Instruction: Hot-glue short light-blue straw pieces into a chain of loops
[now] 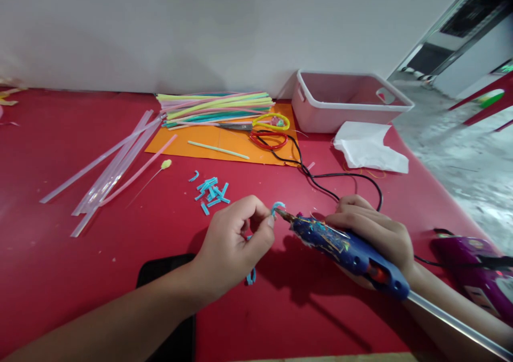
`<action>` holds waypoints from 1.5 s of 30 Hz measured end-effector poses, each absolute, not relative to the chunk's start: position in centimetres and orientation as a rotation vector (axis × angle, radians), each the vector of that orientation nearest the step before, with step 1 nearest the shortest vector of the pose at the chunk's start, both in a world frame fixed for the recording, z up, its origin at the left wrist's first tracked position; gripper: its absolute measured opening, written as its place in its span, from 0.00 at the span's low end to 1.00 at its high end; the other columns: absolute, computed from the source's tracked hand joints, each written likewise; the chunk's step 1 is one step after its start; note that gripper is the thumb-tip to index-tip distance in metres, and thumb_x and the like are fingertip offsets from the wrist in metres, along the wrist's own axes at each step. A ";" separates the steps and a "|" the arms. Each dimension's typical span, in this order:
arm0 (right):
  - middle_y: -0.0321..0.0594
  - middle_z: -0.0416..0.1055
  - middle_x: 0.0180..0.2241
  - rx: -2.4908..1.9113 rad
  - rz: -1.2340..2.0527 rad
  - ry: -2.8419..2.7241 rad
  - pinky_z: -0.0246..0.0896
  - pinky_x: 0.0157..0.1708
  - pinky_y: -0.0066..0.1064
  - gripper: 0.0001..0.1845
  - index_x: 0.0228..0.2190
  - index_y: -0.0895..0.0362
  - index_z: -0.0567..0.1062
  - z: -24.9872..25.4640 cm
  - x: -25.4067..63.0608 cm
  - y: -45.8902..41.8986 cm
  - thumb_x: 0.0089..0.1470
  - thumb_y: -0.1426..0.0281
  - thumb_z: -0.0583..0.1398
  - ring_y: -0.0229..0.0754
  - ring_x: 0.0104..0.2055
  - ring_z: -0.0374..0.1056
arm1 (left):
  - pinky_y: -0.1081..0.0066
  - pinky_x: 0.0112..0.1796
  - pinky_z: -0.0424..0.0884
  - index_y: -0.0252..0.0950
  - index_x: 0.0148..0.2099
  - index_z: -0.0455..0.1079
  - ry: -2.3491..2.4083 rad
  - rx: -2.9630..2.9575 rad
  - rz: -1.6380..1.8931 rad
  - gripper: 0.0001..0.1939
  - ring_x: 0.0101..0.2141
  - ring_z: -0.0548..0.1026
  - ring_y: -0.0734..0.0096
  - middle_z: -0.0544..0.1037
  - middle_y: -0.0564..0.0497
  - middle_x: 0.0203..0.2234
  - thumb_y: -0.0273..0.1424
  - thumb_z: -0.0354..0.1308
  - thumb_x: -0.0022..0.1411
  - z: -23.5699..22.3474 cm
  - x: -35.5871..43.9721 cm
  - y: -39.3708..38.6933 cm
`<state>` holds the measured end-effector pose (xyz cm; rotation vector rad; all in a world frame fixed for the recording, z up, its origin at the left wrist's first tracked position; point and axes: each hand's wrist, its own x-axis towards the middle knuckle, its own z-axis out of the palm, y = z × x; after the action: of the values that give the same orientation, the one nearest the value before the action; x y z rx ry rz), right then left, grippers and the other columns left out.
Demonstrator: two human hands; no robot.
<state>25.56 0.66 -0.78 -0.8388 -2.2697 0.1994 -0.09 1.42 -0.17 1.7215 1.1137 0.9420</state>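
The left hand (pixel 236 239) pinches a short curved blue chenille piece (pixel 276 207) between thumb and index finger. The piece projects above the fingertips, near the centre of the worktop (pixel 60 255). The right hand (pixel 377 231) grips a dark blue hot glue gun (pixel 340 244) from its far side; the handle is hidden. The nozzle (pixel 284 214) points leftward at the blue piece; actual contact cannot be confirmed. A translucent glue stick (pixel 449 319) extends from the rear of the gun, passing in front of the right forearm.

Cut blue segments (pixel 211 189) lie in a loose group beyond the left hand. A bent blue loop (pixel 251 277) lies beneath that hand, partly covered. A black smartphone (pixel 182 346) lies under the left forearm.

On the far side, an orange sheet (pixel 176 143) carries a bundle of multicoloured chenille stems (pixel 216 108), scissors (pixel 251 127) with one yellow and one red handle loop, and a single pale green stem (pixel 218 149). To the left are spare glue sticks (pixel 116 164), a pink stem (pixel 140 168) and a thin wire with a yellow tip (pixel 166 164). To the right are a pale plastic bin (pixel 348 117), a white sheet (pixel 371 148) in front of it, a looped black cord (pixel 352 175) and a purple power strip (pixel 465 260).
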 end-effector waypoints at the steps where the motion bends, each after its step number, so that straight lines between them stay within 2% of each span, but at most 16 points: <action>1: 0.40 0.73 0.29 -0.837 0.199 -2.267 0.65 0.36 0.41 0.12 0.45 0.55 0.70 -0.8 25.6 0.7 0.58 0.68 0.59 0.41 0.27 0.67 | 0.74 0.25 0.59 0.37 0.30 0.61 1.115 1.721 0.944 0.11 0.22 0.62 0.78 0.64 0.59 0.21 0.31 0.53 0.67 -0.2 -0.1 1.4; 16: 0.39 0.72 0.29 -0.863 0.197 -2.265 0.65 0.37 0.40 0.11 0.43 0.57 0.70 -0.8 25.5 0.6 0.57 0.71 0.60 0.40 0.27 0.67 | 0.75 0.24 0.58 0.37 0.30 0.62 1.102 1.708 0.958 0.11 0.22 0.61 0.80 0.64 0.60 0.21 0.30 0.53 0.68 -0.2 -0.1 1.4; 29: 0.38 0.72 0.29 -0.885 0.198 -2.254 0.64 0.38 0.41 0.11 0.43 0.56 0.71 -1.0 25.6 0.5 0.57 0.69 0.60 0.40 0.27 0.66 | 0.77 0.24 0.59 0.36 0.28 0.61 1.097 1.690 0.984 0.11 0.22 0.62 0.80 0.64 0.60 0.20 0.28 0.54 0.65 -0.1 0.0 1.4; 38: 0.39 0.71 0.28 -0.884 0.147 -2.217 0.65 0.36 0.41 0.11 0.44 0.56 0.71 -0.9 25.6 0.5 0.57 0.69 0.60 0.40 0.27 0.65 | 0.75 0.25 0.62 0.37 0.31 0.65 1.150 1.512 0.926 0.11 0.22 0.66 0.77 0.69 0.58 0.20 0.33 0.54 0.66 -0.2 -0.1 1.6; 45: 0.37 0.71 0.28 -0.861 0.184 -2.221 0.65 0.36 0.42 0.09 0.42 0.54 0.71 -0.6 25.5 0.5 0.58 0.70 0.60 0.40 0.27 0.65 | 0.78 0.24 0.64 0.36 0.30 0.65 1.007 1.311 0.888 0.11 0.22 0.66 0.79 0.70 0.57 0.21 0.34 0.54 0.65 0.3 0.1 1.7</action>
<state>25.46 0.51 -0.64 -0.8614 -2.2214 0.1838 0.11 1.74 0.26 1.3115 1.0073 0.8883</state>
